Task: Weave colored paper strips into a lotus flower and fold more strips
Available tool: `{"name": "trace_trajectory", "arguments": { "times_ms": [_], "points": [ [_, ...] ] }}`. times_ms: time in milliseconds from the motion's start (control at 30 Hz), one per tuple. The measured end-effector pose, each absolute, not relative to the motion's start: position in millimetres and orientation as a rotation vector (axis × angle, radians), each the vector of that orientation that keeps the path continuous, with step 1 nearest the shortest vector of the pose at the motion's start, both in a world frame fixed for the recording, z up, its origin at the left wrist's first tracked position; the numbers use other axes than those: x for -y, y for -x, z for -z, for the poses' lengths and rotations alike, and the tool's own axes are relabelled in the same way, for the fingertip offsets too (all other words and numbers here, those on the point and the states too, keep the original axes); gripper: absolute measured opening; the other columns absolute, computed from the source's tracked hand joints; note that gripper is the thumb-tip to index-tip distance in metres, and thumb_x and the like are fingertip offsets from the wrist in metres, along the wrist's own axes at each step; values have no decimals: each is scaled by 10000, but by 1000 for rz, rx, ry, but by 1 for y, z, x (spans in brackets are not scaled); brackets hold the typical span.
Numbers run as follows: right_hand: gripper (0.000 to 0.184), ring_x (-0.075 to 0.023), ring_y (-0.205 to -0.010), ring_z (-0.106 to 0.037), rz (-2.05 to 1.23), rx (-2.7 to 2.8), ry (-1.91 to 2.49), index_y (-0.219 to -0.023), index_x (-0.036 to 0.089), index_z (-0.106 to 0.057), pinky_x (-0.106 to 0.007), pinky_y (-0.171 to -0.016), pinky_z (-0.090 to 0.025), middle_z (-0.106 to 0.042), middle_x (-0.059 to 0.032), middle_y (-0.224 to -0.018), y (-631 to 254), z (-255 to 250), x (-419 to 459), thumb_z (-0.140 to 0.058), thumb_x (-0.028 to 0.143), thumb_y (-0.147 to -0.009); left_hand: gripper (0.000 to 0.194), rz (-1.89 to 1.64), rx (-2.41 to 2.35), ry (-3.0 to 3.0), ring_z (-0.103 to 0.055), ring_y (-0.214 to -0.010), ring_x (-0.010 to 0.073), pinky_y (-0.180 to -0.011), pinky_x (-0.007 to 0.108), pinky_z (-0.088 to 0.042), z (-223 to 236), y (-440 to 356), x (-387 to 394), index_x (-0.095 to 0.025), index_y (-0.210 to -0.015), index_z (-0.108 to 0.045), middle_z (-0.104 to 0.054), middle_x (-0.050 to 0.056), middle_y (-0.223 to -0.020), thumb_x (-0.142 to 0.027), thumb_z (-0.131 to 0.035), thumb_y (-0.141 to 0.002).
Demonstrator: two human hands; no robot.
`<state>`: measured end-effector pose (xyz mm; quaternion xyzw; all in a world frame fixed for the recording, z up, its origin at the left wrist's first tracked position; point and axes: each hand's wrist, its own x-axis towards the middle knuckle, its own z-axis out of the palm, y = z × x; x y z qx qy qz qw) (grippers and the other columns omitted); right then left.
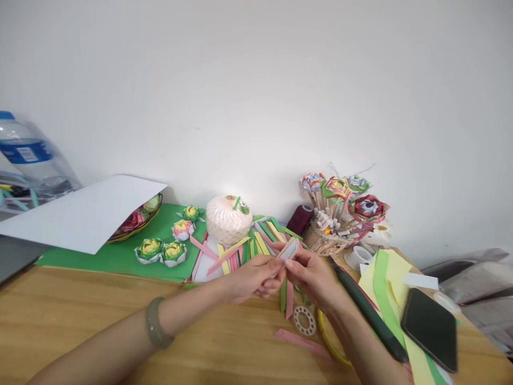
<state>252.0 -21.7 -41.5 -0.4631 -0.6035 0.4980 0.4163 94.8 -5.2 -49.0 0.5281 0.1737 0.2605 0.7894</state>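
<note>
Both of my hands meet over the table's middle around a small bundle of folded paper strips [289, 249], white with pink and green edges. My left hand [256, 277], with a bangle on its wrist, pinches the bundle from the left. On the other side my right hand [310, 272] grips its right end, thumb and fingers pressed together. Behind and beneath the hands lies a pile of folded paper strips [260, 243] in green, yellow and pink. A loose pink strip [302, 343] and a white ring with holes [304, 321] rest near my right wrist.
Several paper flowers [173, 253] sit on a green sheet [100, 266] at left, beside a white sheet [88, 208] and a bottle [30, 155]. A white round ornament [228, 219] stands behind. At right are a basket of paper flowers [331, 240], a dark long tool [371, 313] and a phone [429, 329].
</note>
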Motion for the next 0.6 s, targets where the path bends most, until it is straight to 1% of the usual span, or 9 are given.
{"name": "trace_trajectory", "arguments": {
  "times_ms": [100, 200, 267, 333, 400, 467, 533, 600],
  "points": [
    [513, -98, -437, -394, -1335, 1426, 1163, -966, 150, -633, -228, -438, -292, -491, 29, -509, -250, 44, 24, -638, 561, -659, 441, -501, -328, -1103, -156, -374, 33, -385, 207, -111, 51, -96, 7, -173, -595, -394, -242, -98, -462, -569, -441, -782],
    [434, -86, -439, -379, -1375, 1367, 1144, -915, 147, -621, -220, -447, -283, -515, 28, -510, -249, 44, 25, -642, 515, -686, 432, -500, -332, -1097, -148, -374, 37, -380, 201, -114, 55, -96, 5, -171, -673, -431, -239, -106, -467, -588, -417, -785],
    [391, -82, -440, -368, -1387, 1349, 1137, -885, 154, -613, -217, -443, -269, -521, 28, -524, -248, 43, 25, -641, 496, -697, 443, -510, -356, -1129, -165, -373, 40, -376, 193, -142, 58, -96, 4, -172, -714, -443, -235, -111, -469, -610, -411, -774],
    [365, -80, -425, -348, -1373, 1354, 1158, -842, 159, -608, -216, -425, -248, -498, 34, -519, -248, 42, 25, -630, 496, -704, 434, -502, -382, -1174, -241, -373, 49, -381, 192, -210, 59, -95, 3, -170, -729, -457, -278, -104, -466, -604, -455, -753],
    [352, -72, -407, -305, -1325, 1388, 1209, -778, 158, -597, -214, -407, -215, -439, 50, -492, -248, 43, 25, -615, 504, -713, 378, -515, -464, -1253, -378, -425, 79, -427, 210, -307, 60, -95, 2, -164, -804, -494, -399, -70, -503, -537, -522, -747],
    [357, -65, -411, -263, -1270, 1427, 1254, -730, 152, -581, -209, -402, -185, -380, 64, -477, -248, 44, 24, -600, 509, -725, 310, -606, -610, -1397, -497, -567, 127, -528, 246, -381, 59, -94, 2, -167, -919, -524, -521, -14, -621, -433, -551, -762],
    [357, -61, -426, -249, -1243, 1445, 1267, -719, 149, -571, -206, -405, -176, -359, 69, -483, -247, 46, 23, -591, 505, -736, 249, -705, -758, -1554, -526, -695, 158, -621, 273, -390, 58, -94, 4, -177, -966, -543, -555, 12, -715, -350, -523, -788],
    [347, -63, -437, -260, -1224, 1449, 1270, -708, 150, -564, -204, -408, -191, -355, 69, -493, -246, 47, 23, -583, 495, -747, 196, -701, -838, -1630, -505, -687, 157, -629, 279, -373, 58, -95, 6, -171, -915, -555, -527, 3, -692, -316, -469, -813]
  ]
}}
